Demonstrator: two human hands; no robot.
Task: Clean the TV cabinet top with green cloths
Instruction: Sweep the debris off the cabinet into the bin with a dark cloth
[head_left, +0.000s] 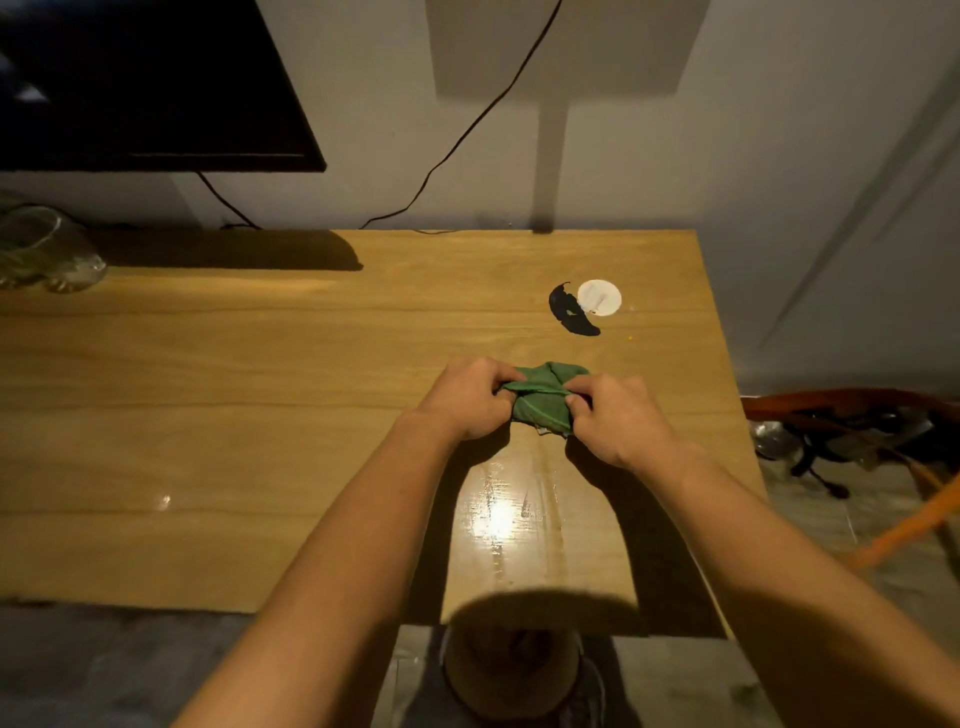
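1. At the far left, a clear glass vessel (49, 249) stands on the back of the wooden table (208, 395), close to the wall.
2. Above it hangs a dark television (145, 83), with a black cable (467, 130) running from behind the table up the wall.
3. The left hand (467, 400) is out over the right half of the table, its fingers curled tight into the left side of the green cloth (543, 402).
4. The green cloth is bunched into a small wad between the two hands; I cannot tell whether it touches the table.
5. A shiny wet patch (498, 519) gleams on the table nearer the person.
6. The right hand (618, 421) pinches the cloth's right side, fingers bent round it.
7. Behind the hands, a black smear (569, 314) lies just beside a white round disc (600, 297).
8. Off the right end, a reddish-orange item (841, 402) sits on the floor.
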